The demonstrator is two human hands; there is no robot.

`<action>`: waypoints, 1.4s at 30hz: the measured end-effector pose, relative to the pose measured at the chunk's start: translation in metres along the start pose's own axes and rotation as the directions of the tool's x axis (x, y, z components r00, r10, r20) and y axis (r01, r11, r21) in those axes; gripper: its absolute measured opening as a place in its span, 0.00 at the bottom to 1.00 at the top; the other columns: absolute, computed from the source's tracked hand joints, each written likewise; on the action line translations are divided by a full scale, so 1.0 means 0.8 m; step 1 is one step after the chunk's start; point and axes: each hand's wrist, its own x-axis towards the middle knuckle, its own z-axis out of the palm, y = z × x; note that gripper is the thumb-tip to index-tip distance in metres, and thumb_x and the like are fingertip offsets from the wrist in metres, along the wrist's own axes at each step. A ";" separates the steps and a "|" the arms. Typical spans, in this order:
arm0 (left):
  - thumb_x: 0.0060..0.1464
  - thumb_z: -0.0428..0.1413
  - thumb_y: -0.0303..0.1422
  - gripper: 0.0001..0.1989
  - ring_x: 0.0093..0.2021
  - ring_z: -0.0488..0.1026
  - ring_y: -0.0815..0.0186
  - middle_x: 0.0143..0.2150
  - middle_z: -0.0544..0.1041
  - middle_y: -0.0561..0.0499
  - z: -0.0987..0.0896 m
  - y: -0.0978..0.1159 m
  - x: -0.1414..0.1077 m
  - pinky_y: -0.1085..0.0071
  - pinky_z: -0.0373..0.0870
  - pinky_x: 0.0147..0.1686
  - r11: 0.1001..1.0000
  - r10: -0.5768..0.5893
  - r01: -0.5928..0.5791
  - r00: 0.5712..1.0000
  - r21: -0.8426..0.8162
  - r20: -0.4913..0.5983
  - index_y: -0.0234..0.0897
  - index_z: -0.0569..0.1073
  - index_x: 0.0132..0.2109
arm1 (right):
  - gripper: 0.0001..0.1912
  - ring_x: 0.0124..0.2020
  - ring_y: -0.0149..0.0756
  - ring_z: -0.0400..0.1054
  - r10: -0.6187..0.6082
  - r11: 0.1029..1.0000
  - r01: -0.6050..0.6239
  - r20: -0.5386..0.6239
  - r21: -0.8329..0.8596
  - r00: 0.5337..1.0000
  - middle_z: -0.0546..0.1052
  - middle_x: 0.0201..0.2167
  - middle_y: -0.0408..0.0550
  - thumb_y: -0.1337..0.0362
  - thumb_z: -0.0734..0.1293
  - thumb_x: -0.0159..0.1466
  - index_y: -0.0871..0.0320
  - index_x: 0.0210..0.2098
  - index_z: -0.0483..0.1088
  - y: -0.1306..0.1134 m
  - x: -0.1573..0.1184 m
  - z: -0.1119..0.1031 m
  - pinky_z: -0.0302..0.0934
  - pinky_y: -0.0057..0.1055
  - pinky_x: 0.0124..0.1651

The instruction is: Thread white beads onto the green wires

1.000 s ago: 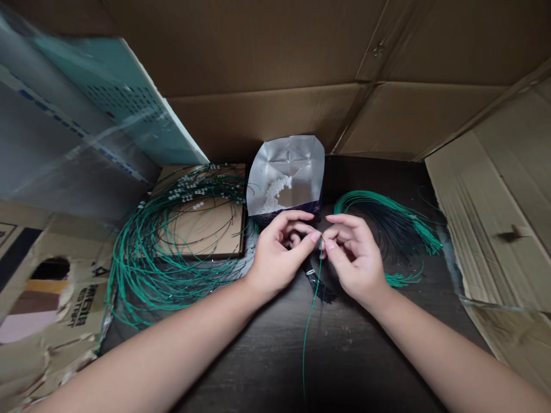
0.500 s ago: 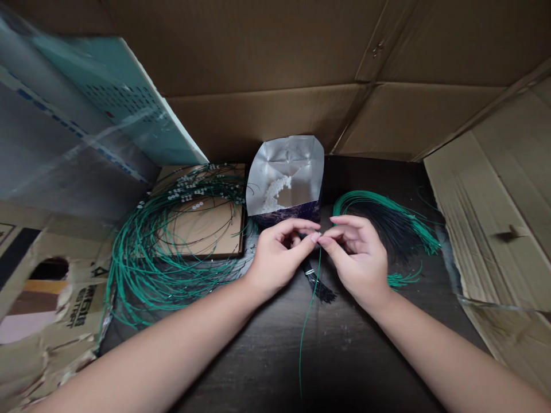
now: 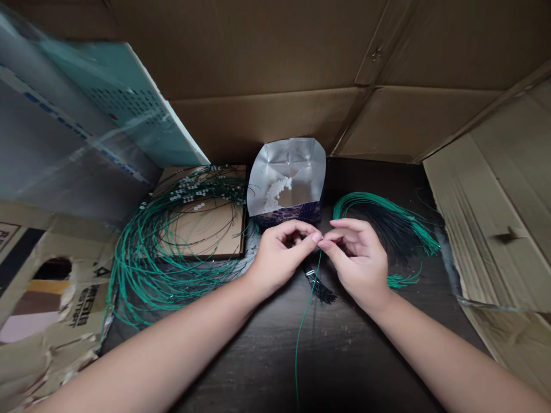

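Note:
My left hand is closed, thumb and forefinger pinched on a small whitish piece that the fingertips almost wholly cover. Close against it, my right hand pinches the top end of a thin green wire between thumb and forefinger. The wire hangs down from the fingertips in a loose curve toward the front of the dark table. Just beyond both hands stands an open silver-lined bag with small white pieces in it. A tied bundle of black wire ends lies below my fingers, partly hidden.
At left, a heap of green wires with small white pieces on them spreads over a flat cardboard box. Another green and black wire bundle lies at right. Cardboard walls stand behind and on both sides.
Both hands stay nearly in place, their fingertips slightly closer together. The whitish piece shows less between them. The hanging wire's lower end has swung a little left.

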 end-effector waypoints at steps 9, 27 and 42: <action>0.56 0.67 0.43 0.15 0.26 0.66 0.73 0.30 0.76 0.52 0.001 0.000 -0.003 0.76 0.63 0.25 0.998 0.057 -0.057 0.998 -0.001 -0.033 0.35 0.78 0.35 | 0.03 0.30 0.34 0.74 -0.102 0.974 0.121 0.109 -0.191 0.989 0.79 0.31 0.44 0.66 0.68 0.69 0.54 0.42 0.73 -0.011 0.004 -0.001 0.69 0.32 0.33; 0.56 0.66 0.38 0.11 0.30 0.69 0.70 0.32 0.77 0.51 0.003 -0.003 -0.005 0.73 0.66 0.31 0.994 0.091 -0.089 0.995 0.056 -0.027 0.35 0.78 0.35 | 0.09 0.26 0.33 0.66 -0.140 0.954 0.181 0.181 -0.240 0.974 0.72 0.25 0.42 0.68 0.65 0.69 0.55 0.31 0.69 -0.014 0.007 -0.001 0.61 0.31 0.30; 0.56 0.66 0.38 0.10 0.29 0.69 0.70 0.31 0.77 0.51 0.000 -0.001 -0.004 0.73 0.65 0.31 0.995 0.086 -0.084 0.996 0.053 -0.026 0.35 0.78 0.33 | 0.05 0.27 0.33 0.68 -0.152 0.947 0.190 0.158 -0.260 0.976 0.75 0.27 0.43 0.68 0.68 0.69 0.55 0.35 0.72 -0.013 0.008 -0.001 0.63 0.31 0.31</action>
